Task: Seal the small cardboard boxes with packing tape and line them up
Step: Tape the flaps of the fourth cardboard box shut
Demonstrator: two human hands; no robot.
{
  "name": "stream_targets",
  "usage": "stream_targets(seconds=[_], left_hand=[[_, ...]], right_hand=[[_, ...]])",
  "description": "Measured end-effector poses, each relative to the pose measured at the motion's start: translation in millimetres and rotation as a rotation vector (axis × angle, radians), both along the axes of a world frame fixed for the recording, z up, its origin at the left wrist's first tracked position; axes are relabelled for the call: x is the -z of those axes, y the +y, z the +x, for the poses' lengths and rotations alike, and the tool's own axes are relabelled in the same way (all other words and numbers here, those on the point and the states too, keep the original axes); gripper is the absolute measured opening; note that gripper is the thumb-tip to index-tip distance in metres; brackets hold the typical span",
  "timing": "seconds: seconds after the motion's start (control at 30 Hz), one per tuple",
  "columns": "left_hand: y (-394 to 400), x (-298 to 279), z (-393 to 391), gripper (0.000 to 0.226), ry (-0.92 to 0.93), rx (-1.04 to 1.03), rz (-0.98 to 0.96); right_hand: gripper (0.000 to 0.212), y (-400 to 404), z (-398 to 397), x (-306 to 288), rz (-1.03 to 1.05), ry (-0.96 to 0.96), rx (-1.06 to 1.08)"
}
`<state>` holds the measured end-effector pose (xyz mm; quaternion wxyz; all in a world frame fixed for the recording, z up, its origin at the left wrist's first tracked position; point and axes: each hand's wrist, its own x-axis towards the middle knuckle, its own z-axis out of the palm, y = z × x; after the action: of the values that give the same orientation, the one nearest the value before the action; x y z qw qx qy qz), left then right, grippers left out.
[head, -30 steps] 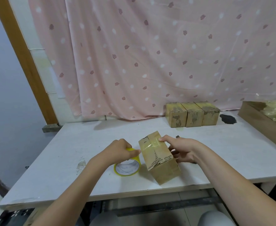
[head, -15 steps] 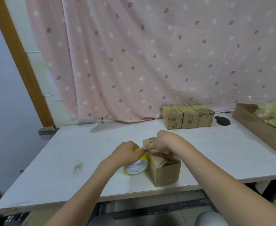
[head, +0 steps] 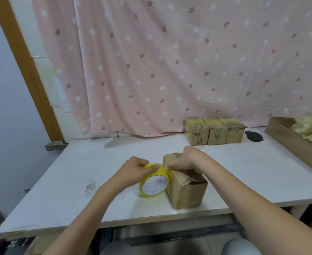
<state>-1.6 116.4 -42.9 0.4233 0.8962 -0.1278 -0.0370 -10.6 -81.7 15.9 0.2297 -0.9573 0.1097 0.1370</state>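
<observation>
In the head view, the left hand (head: 136,169) is curling its fingers and thumb around a yellow roll of packing tape (head: 154,180) standing on edge on the white table (head: 96,170), touching a small brown cardboard box (head: 185,188) near the front edge. The right hand (head: 183,160) is pinching at the box's top left edge. Three sealed small boxes (head: 215,130) are sitting in a row by the pink curtain (head: 170,61).

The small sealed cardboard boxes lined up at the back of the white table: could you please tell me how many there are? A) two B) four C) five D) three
D: three small sealed cardboard boxes stand side by side, touching, in front of the pink curtain.
</observation>
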Motion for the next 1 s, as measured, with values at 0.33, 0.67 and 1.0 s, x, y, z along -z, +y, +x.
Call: stream_targets(seconds=[0.33,0.67,1.0], left_hand=[[2,-6,4,0.065,-0.054,-0.087,0.134],[12,-9,4,0.064,-0.106,-0.103,0.242],[4,-1,8,0.065,-0.101,-0.088,0.313]], right_hand=[[0.050,-21,1,11,0.455,-0.048,0.152],[0.082,-46,1,14,0.558,-0.065,0.160],[0.081,-48,1,34,0.811,0.033,0.228]])
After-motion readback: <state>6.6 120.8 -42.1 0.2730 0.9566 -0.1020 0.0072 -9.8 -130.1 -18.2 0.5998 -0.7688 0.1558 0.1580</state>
